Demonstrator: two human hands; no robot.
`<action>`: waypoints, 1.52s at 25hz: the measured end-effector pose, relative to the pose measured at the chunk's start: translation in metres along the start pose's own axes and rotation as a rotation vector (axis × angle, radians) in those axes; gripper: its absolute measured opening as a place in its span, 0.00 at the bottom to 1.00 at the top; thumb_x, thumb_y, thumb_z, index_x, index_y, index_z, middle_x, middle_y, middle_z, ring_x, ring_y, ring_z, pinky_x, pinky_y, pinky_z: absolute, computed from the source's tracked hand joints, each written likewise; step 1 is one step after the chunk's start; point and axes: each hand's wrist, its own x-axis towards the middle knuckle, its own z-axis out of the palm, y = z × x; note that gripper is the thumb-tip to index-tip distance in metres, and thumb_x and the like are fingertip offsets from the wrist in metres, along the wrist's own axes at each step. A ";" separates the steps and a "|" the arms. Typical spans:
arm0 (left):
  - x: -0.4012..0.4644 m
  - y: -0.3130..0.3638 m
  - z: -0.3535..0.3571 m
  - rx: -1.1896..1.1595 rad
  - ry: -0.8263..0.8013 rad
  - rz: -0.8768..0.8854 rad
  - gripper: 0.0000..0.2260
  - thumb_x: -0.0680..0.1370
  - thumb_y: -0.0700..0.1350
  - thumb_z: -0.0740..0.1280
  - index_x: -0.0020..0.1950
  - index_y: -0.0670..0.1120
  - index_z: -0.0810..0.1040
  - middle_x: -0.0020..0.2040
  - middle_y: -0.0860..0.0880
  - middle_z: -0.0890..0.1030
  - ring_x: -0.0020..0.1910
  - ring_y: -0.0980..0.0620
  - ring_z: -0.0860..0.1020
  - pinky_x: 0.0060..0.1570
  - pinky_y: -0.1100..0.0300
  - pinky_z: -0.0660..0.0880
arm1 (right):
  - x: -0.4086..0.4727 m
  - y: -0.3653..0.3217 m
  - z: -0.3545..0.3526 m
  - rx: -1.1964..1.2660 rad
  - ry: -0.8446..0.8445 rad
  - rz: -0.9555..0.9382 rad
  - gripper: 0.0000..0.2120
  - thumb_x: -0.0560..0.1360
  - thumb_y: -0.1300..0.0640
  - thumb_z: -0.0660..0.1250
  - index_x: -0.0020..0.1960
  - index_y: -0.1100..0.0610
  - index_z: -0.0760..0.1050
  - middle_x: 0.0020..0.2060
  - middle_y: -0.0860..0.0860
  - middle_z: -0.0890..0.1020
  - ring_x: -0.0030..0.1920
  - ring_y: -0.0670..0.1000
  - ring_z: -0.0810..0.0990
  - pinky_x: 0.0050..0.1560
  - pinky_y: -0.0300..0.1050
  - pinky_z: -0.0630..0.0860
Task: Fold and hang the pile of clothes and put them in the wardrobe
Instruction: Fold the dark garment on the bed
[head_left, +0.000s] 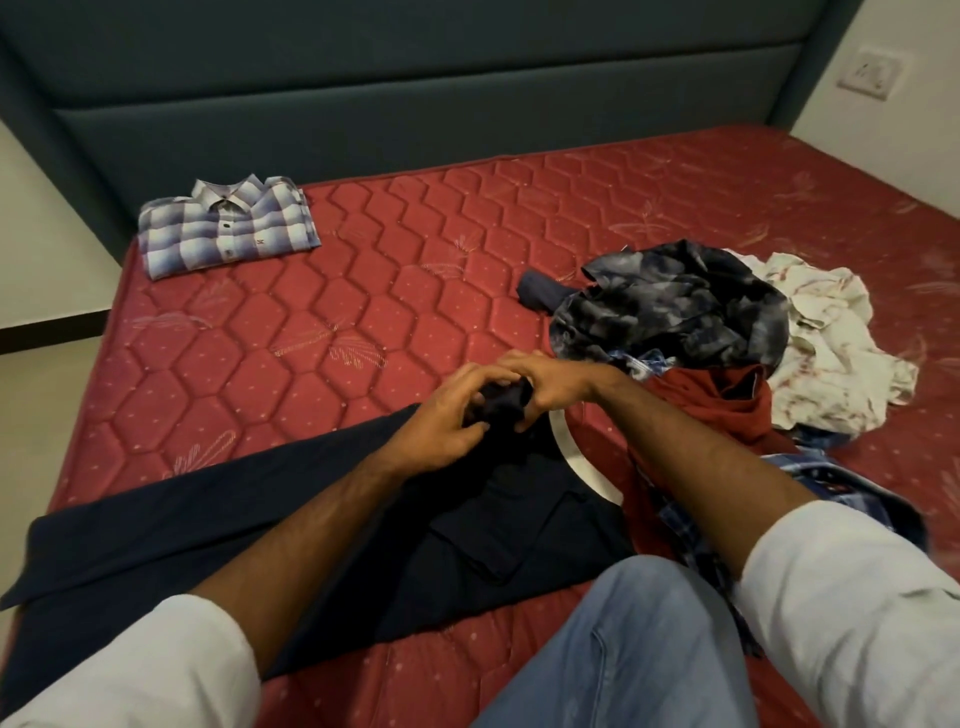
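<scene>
Both hands, left hand (441, 421) and right hand (540, 389), pinch the navy trousers (332, 519) waistband mid-fold, so next they probably double it toward 9 o'clock, unfolded pile (727, 332) at 2 o'clock.

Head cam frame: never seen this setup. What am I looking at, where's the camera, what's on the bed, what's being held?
There is no robot here. A person wears one wide-angle camera on the head, looking forward and down, so the two forearms come in from the bottom edge. The left hand and right hand meet over the upper end of a dark navy garment spread on the red quilted mattress, and both grip a bunched bit of it. A folded checked shirt lies at the far left near the headboard. On the right is an unfolded pile: a dark mottled shirt, a white patterned cloth and a red garment. The blue denim at the bottom is the person's knee.
</scene>
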 end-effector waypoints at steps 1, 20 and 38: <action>-0.003 0.002 0.004 -0.011 0.017 -0.010 0.30 0.71 0.30 0.70 0.72 0.45 0.71 0.66 0.50 0.72 0.63 0.54 0.75 0.61 0.60 0.74 | 0.000 0.000 0.000 -0.126 -0.019 -0.020 0.29 0.66 0.62 0.82 0.64 0.58 0.77 0.57 0.50 0.75 0.57 0.50 0.74 0.57 0.38 0.74; -0.023 -0.038 0.025 0.001 0.184 -0.457 0.30 0.71 0.36 0.77 0.69 0.49 0.69 0.62 0.48 0.72 0.58 0.55 0.75 0.52 0.70 0.72 | -0.028 0.005 0.054 -0.168 -0.028 0.200 0.47 0.64 0.35 0.79 0.76 0.51 0.64 0.62 0.48 0.69 0.60 0.48 0.71 0.63 0.47 0.73; -0.069 0.005 0.012 0.076 -0.058 -0.061 0.06 0.80 0.46 0.70 0.53 0.48 0.75 0.47 0.55 0.80 0.47 0.56 0.79 0.50 0.58 0.76 | -0.091 -0.012 0.059 -0.299 0.103 -0.249 0.07 0.70 0.63 0.67 0.45 0.54 0.76 0.44 0.46 0.72 0.44 0.45 0.71 0.44 0.44 0.70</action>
